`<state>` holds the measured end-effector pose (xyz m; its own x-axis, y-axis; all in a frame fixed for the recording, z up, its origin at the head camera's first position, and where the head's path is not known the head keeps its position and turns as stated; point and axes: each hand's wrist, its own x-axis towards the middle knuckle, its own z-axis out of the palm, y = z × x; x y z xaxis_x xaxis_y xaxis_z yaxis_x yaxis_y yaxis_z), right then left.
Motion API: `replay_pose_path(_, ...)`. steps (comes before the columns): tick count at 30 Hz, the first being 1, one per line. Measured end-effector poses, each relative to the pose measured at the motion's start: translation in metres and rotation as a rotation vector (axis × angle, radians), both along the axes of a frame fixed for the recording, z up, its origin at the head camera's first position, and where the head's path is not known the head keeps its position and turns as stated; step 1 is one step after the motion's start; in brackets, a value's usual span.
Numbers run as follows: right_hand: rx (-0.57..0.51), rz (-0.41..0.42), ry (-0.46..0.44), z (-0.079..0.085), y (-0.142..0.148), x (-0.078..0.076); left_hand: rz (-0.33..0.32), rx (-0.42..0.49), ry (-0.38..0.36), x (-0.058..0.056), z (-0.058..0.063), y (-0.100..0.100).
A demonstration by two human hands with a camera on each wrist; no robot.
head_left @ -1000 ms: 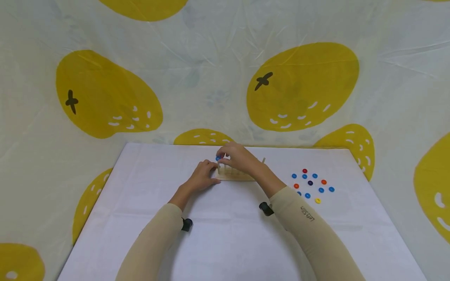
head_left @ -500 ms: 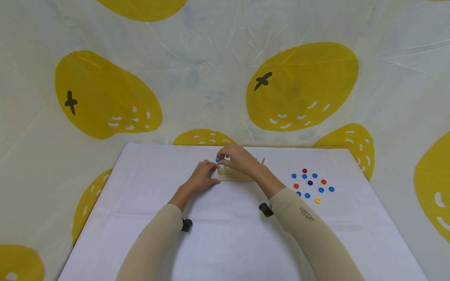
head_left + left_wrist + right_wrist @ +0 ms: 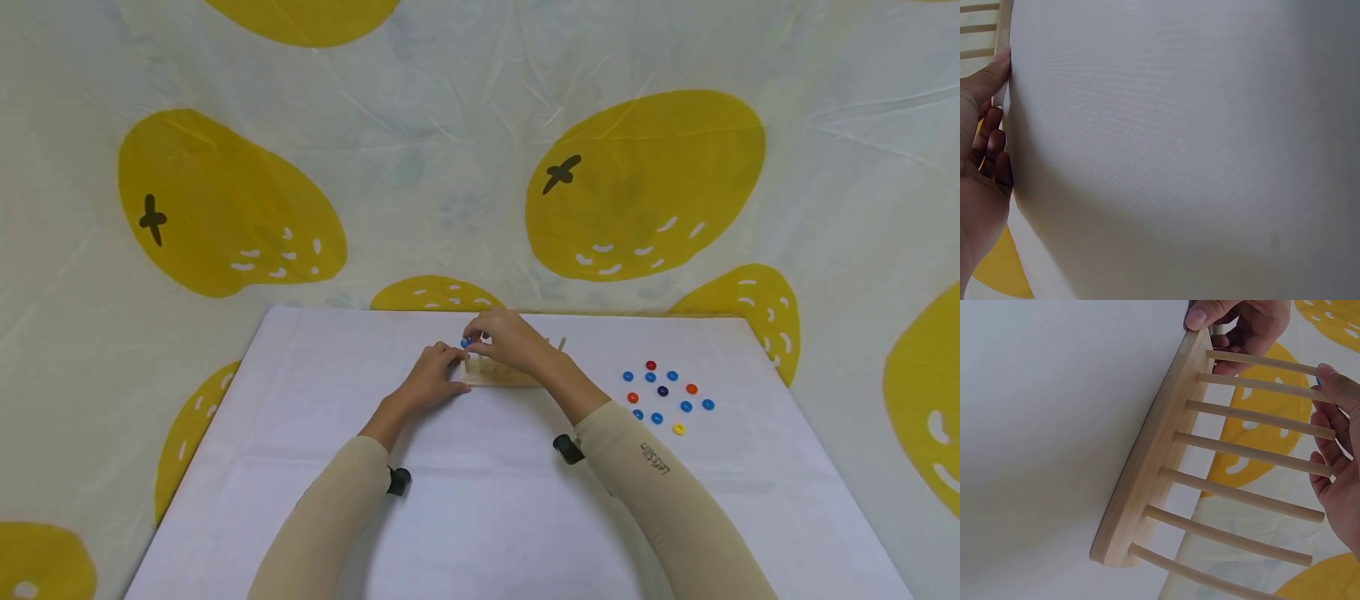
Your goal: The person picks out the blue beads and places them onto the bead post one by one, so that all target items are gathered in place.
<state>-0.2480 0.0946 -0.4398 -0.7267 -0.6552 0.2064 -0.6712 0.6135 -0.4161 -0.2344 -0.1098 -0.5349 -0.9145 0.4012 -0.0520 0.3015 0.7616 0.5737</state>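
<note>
Now fingers (image 3: 1340, 387) pinch a ring (image 3: 466, 342) at a peg (image 3: 1263, 361).

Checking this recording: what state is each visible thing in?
Left hand: grips peg rack at one end
Right hand: pinches blue ring
Blue ring: at the tip of an end peg; threading unclear
Peg rack: upright; other pegs bare where visible
Loose rings: scattered on the table
</note>
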Motion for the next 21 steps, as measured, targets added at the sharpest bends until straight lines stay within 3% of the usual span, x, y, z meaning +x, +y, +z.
replay_pose_path(15, 0.002, -0.017, -0.040, 0.0016, 0.0025, 0.0017, -0.003, 0.004, 0.010, -0.0003, -0.0017, 0.0001)
replay_pose_path(21, 0.005, -0.017, -0.018, 0.0006, 0.0021, 0.0011, -0.002, 0.002, 0.004, -0.0017, -0.0022, 0.0005)
